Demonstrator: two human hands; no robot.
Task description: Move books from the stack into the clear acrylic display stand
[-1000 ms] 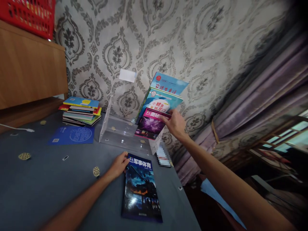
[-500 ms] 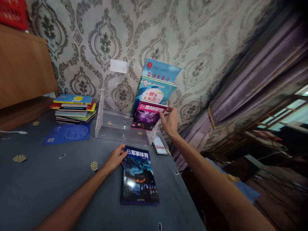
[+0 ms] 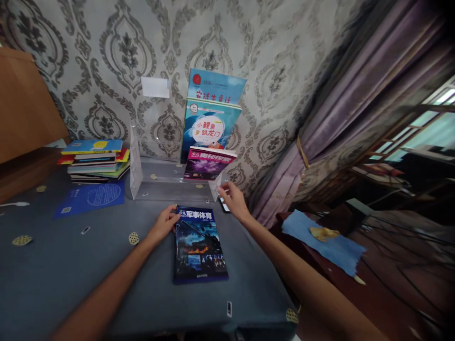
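A dark blue book (image 3: pixel 199 246) with white Chinese characters and a tank picture lies face up on the table. My left hand (image 3: pixel 164 226) grips its upper left edge, thumb on the cover. My right hand (image 3: pixel 232 200) hovers at the right end of a clear acrylic rack (image 3: pixel 172 192), fingers loosely bent and apart with nothing in them. Leaning back in the rack is a purple-pink book (image 3: pixel 208 165). Behind it stand a teal book (image 3: pixel 209 125) and a light blue book (image 3: pixel 216 85). A phone (image 3: pixel 225 206), partly covered by my right hand, lies beside the rack.
Several books in a stack (image 3: pixel 95 161) sit at the left, with a blue book (image 3: pixel 90 198) flat in front. A white cable (image 3: pixel 16 204) lies at the far left. Beyond the table's right edge is a blue cloth (image 3: pixel 320 241); a purple curtain (image 3: pixel 341 109) hangs behind.
My right hand has let go of the purple-pink book and moved down toward the phone. That book now tilts further back in the rack. My left hand stays on the dark blue book; the view has shifted.
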